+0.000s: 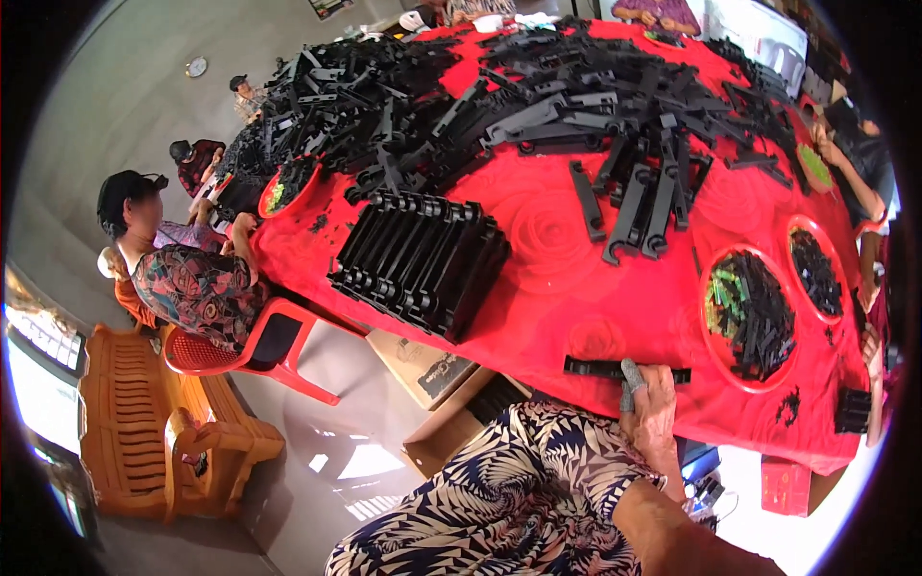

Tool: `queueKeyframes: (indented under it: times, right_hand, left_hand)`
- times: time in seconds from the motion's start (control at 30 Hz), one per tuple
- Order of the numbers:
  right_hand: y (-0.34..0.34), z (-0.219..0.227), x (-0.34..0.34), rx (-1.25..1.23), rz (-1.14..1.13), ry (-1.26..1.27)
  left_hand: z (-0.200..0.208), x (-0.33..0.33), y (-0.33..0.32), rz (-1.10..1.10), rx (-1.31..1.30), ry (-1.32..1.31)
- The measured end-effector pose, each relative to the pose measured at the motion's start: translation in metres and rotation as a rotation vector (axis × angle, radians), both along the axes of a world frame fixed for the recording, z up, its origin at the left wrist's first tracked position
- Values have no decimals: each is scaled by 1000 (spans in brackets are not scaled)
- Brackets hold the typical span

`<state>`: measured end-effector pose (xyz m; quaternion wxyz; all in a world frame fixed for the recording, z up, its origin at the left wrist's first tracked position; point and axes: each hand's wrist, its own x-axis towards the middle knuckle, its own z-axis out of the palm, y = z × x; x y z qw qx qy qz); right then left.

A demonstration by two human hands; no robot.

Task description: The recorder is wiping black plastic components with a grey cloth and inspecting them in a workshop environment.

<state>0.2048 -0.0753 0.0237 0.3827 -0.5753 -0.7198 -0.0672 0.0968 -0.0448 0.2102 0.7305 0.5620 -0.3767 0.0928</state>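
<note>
My right hand (651, 408) is at the near edge of the red-covered table (552, 317), on an arm that enters from the lower right. Its fingers are closed on a long, narrow black plastic piece (595, 368), held roughly level. Grey coverings show on the digits at the hand's left side. My left hand does not show. Left of the held piece stands a neat stack of similar black pieces (423, 264), with notched ends. Several loose black pieces (639, 206) lie beyond on the cloth.
Large heaps of black pieces (384, 106) cover the far table. Red trays (749, 317) of small black and green parts stand at the right. Co-workers sit around, one on a red chair (279, 346) at the left. An open cardboard box (432, 437) is below the table edge.
</note>
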Motion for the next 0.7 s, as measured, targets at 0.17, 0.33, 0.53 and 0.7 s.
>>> queueKeyframes:
  times: [0.17, 0.33, 0.53, 0.7]
  right_hand:
    - [-2, 0, 3, -68, 23, 19]
    - [6, -4, 6, 24, 22, -3]
    - [15, -11, 8, 22, 48, 45]
    - [5, -7, 15, 6, 32, 188]
  left_hand:
    - [-16, -2, -9, -98, -50, 39]
    - [-31, 15, -16, -261, -108, 36]
    - [-83, -39, 27, 634, 215, 363]
    - [-140, -75, 59, 1612, 713, 492]
